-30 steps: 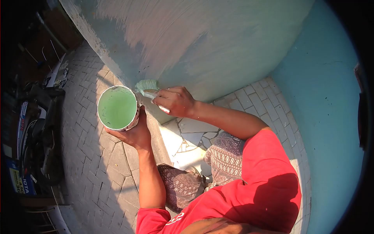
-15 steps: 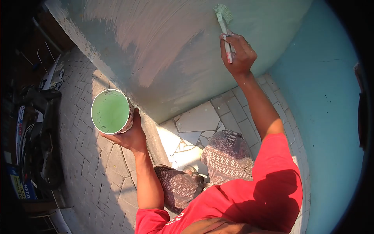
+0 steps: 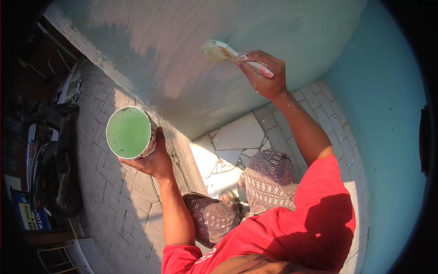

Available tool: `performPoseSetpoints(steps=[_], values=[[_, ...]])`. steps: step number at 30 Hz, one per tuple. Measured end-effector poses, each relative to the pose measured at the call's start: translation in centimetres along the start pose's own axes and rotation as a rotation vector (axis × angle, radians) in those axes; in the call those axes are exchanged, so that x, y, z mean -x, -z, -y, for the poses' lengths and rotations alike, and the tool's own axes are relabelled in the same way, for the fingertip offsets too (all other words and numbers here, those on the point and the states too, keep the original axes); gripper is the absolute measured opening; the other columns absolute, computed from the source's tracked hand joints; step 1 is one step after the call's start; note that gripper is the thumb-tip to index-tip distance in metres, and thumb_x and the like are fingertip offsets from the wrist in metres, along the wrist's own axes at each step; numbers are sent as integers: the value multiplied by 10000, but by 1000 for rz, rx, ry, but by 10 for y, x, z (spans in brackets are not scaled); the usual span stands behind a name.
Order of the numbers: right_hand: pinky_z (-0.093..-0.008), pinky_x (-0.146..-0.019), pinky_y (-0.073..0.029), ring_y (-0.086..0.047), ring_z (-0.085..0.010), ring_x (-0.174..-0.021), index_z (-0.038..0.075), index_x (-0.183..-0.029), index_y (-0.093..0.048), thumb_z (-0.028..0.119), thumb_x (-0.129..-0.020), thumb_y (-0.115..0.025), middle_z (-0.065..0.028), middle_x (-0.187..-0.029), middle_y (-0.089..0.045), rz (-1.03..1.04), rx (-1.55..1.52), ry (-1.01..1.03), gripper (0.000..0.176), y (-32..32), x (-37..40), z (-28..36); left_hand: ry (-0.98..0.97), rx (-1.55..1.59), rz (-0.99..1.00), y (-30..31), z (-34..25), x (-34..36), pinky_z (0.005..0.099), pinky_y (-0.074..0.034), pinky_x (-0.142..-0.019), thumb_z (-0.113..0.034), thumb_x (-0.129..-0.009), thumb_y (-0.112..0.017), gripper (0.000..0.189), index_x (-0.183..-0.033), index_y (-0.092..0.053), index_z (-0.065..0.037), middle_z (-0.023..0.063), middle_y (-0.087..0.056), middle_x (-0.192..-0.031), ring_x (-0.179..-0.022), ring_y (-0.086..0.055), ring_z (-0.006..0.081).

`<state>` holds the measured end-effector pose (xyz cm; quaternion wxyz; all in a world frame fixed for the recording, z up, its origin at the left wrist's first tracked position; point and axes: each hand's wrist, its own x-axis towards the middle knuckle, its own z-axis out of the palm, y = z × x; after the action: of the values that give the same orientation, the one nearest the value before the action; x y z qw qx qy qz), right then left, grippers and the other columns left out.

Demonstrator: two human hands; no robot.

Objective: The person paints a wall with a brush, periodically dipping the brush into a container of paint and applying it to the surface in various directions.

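My left hand is wrapped round the side and base of a paint bucket, its open top facing me. Pale green paint shows inside it. In my right hand is a paintbrush, gripped by its white handle, which has pinkish-red smears at the end. Its splayed, paint-coated bristles point left, close over the wall in front of me. That wall carries streaky green paint, with a pinkish patch left of the bristles.
A blue wall rises on the right. Grey paving lies to the left, with broken white tiles below the painted wall. Dark clutter and a printed sign stand at the far left. My knees in patterned cloth are below.
My right hand has come down and left, and the brush has swung from pointing up to pointing left. My left hand still holds the bucket in nearly the same place.
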<state>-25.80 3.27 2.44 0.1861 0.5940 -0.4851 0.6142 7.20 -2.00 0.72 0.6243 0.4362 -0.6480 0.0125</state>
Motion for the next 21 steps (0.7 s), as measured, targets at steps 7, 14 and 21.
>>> performPoseSetpoints(steps=[7, 14, 21], values=[[-313, -627, -575, -746, -239, -756, 86, -913, -741, 21, -800, -797, -70, -918, -761, -368, 600, 393, 142, 61, -65, -23, 29, 159, -10, -10, -1, -1, 451, -422, -1054, -69, -603, -965, 976, -1372, -368, 3, 171, -540, -1285, -1186, -569, 315], [-349, -646, -583, -746, -240, -795, 133, -868, -733, 78, -758, -768, -97, -1000, -755, 186, 234, 291, 128, -94, 90, 39, 23, -8, 22, -9, -4, 2, 450, -426, -1054, -76, -589, -975, 992, -1366, -364, -2, 170, -536, -1294, -1201, -564, 314], [-328, -687, -582, -746, -270, -809, 75, -915, -718, 41, -798, -800, -87, -950, -758, 343, -135, -21, 147, -80, 87, 13, -10, 24, -2, -2, -2, 0, 469, -402, -1064, -81, -588, -979, 997, -1379, -378, 1, 164, -519, -1301, -1197, -543, 319]])
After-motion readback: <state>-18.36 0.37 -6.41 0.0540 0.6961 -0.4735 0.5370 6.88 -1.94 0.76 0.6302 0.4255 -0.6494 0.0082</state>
